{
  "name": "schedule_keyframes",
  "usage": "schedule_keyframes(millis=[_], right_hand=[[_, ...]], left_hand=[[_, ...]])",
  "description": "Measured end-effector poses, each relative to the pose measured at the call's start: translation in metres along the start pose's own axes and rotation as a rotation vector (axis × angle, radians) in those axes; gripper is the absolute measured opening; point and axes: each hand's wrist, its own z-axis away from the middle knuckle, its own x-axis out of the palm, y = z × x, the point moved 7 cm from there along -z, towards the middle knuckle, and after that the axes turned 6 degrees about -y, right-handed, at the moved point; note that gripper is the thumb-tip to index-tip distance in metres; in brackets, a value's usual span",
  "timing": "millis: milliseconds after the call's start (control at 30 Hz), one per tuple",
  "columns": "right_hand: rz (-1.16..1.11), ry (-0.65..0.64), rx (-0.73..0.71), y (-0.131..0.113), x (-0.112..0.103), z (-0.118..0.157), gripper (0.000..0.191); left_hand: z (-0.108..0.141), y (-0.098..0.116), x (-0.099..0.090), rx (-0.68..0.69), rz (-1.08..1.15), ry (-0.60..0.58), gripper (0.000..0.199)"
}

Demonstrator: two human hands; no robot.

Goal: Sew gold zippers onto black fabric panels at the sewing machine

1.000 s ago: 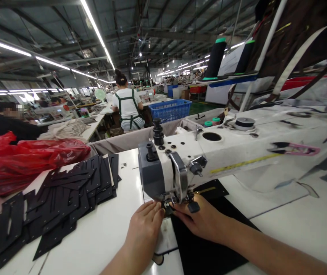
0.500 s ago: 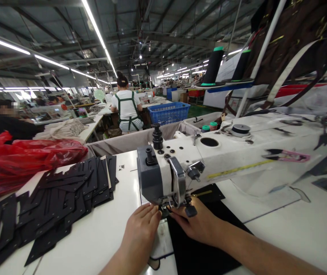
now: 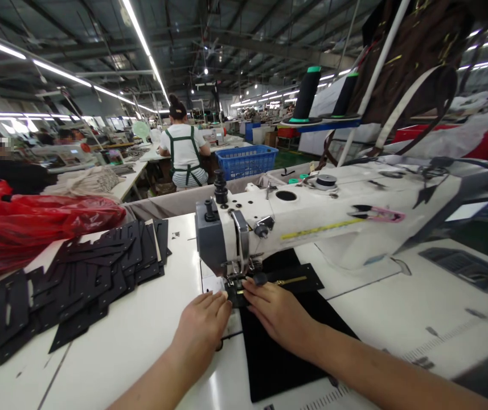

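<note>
Two bare hands pressing a black strip at a sewing machine

At the lower centre of the frame, we rest our left hand (image 3: 203, 322) and right hand (image 3: 280, 316) on either side of the needle area of a white sewing machine with a dark grey head cover (image 3: 312, 219). Neither hand is clenched; the fingers are extended and pressed down on a flat black strip with a gold-toned zipper (image 3: 312, 278). That strip lies under the machine's foot, with some gold teeth showing between our fingertips, and runs out to the right beyond our right hand. Below it, at the bottom centre, a large smooth black sheet (image 3: 282, 364) lies on the white tabletop (image 3: 141, 347), partly covered by our right hand and forearm.

At the left of the frame, we see an overlapping pile of flat black pieces with slots (image 3: 90, 279), just beside a crumpled red plastic bag (image 3: 42, 222). On the machine's arm, right of centre, are pink-handled snips with dark blades (image 3: 378, 214) and a yellow measuring strip (image 3: 320, 229). Two black thread cones with green tops (image 3: 307, 97) stand at the upper right. At the upper centre, a person in a white shirt and green straps (image 3: 181, 147) sits facing away, near a blue plastic basket (image 3: 246, 164).
</note>
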Motion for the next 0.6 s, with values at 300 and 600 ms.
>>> schedule_keyframes(millis=[300,600], right_hand=[[0.198,-0.001,0.022,0.013,-0.014,0.033,0.026],[-0.455,-0.205,0.501,-0.035,-0.047,0.057,0.022]], left_hand=[[0.024,0.009,-0.008,-0.134,0.063,0.01,0.035],[0.022,0.041,-0.018,-0.522,0.939,-0.327,0.012]])
